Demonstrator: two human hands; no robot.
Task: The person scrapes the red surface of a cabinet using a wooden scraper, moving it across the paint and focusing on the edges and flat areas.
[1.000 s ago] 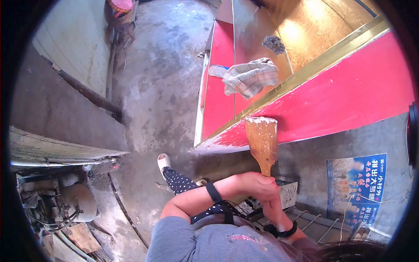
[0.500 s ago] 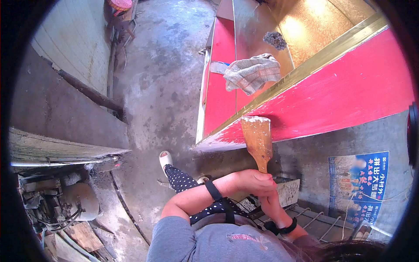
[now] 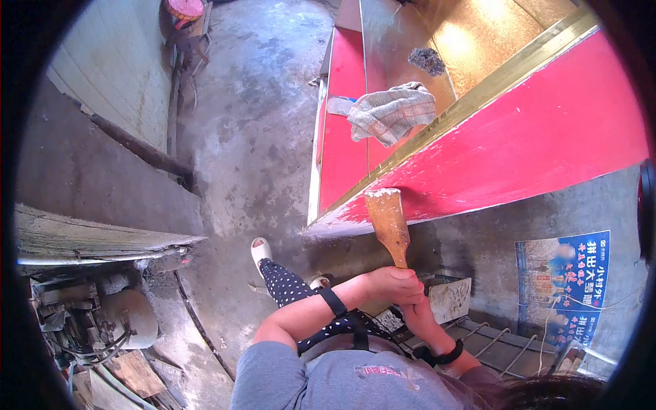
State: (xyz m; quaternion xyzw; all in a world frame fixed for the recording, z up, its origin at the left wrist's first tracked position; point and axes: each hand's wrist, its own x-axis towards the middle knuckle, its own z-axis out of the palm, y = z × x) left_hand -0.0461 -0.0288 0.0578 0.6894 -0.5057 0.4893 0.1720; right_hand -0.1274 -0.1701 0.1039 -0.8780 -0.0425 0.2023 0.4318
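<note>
Both of my hands are closed around the handle of a wooden spatula [image 3: 389,223]. My left hand [image 3: 392,284] grips higher up, nearer the blade, and my right hand [image 3: 418,317] is just below it, its fingers partly hidden. The blade's flat end, crusted with white residue, is against or very close to the pink-red panel [image 3: 506,137], near its lower left corner. White scraped patches show on that corner. A gold strip [image 3: 471,102] runs along the panel's upper edge.
A checked cloth [image 3: 393,113] hangs by the gold strip, beside a blue-and-white item [image 3: 340,105]. Behind it lies a dark grey clump [image 3: 426,61]. Machinery [image 3: 89,318] stands at lower left, a wire rack [image 3: 499,345] at lower right, and a blue poster [image 3: 564,287] at right.
The spatula and both hands have shifted slightly left and a little down along the panel, toward its left corner. My grip looks the same.
</note>
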